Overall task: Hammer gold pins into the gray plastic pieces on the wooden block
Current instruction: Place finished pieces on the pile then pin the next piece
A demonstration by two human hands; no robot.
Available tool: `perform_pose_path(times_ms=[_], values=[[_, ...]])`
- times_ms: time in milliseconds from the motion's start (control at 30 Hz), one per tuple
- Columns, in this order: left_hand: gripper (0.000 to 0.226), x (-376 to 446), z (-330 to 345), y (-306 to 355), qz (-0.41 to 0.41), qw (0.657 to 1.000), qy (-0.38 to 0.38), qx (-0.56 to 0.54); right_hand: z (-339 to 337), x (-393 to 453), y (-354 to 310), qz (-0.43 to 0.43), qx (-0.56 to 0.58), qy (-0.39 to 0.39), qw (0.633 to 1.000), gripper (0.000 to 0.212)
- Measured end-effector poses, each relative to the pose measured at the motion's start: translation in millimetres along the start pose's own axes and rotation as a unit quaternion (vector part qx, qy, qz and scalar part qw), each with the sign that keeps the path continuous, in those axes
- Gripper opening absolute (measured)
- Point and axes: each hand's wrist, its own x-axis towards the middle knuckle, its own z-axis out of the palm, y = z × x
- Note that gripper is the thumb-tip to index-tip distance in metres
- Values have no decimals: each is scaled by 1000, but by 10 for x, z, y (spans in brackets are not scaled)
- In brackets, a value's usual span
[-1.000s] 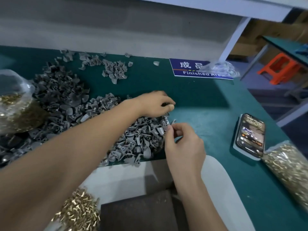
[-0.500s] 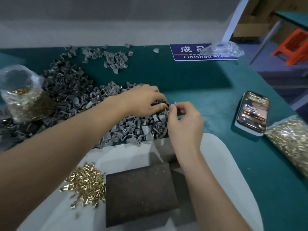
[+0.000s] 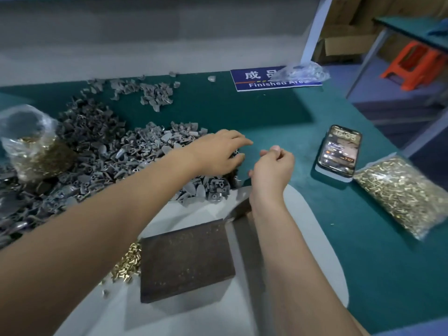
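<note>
A big heap of gray plastic pieces [image 3: 145, 156] covers the green table's left half. My left hand [image 3: 218, 154] reaches over the heap's right edge, its bent fingers and thumb closing on gray pieces there. My right hand [image 3: 274, 168] hovers just to the right, fingers curled and thumb pressed on top, as on a small gray piece I can barely see. The dark wooden block [image 3: 186, 260] lies bare on a white sheet [image 3: 315, 226] near me. Loose gold pins [image 3: 126, 265] lie at the block's left side.
A clear bag of gold pins [image 3: 400, 195] lies at the right, another bag [image 3: 36, 154] at the far left. A phone [image 3: 339, 151] rests right of my hands. A blue sign [image 3: 261, 81] and a crumpled plastic bag [image 3: 300, 71] sit at the back.
The view has tipped down, bringing the block and loose pins into sight. My hands, close together half a second ago, have drawn apart; the right one moved rightward off the heap.
</note>
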Motion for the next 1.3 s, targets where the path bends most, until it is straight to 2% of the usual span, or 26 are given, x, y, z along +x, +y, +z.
perform_pose_path(times_ms=[67,200,333,433,567,800,1067,1133,1200,1300], values=[[46,85,30,62,-2,1000,-28,7,4,15,7,6,2,-6,1000,21],[36,68,31,90,5,999,-23,23,20,51,41,-6,-16,-20,1000,18],[40,-118,17,86,28,999,-18,13,33,88,82,-33,-33,-24,999,15],[49,-262,33,85,56,997,-20,48,38,87,106,-46,-40,-35,998,16],[46,-394,64,49,88,990,8,108,48,79,93,-64,-63,-45,995,16],[35,-676,1,81,88,990,24,107,43,34,132,-146,-144,-96,974,20],[20,-913,-41,53,85,988,59,112,75,31,157,-148,-168,-106,969,19],[18,-972,-69,54,63,993,81,62,68,24,161,-160,-177,-114,964,19],[12,-1062,-102,49,40,991,124,-40,57,16,158,-170,-183,-125,960,20],[10,-1266,-87,59,-10,965,194,-176,52,3,149,-179,-194,-140,954,20]])
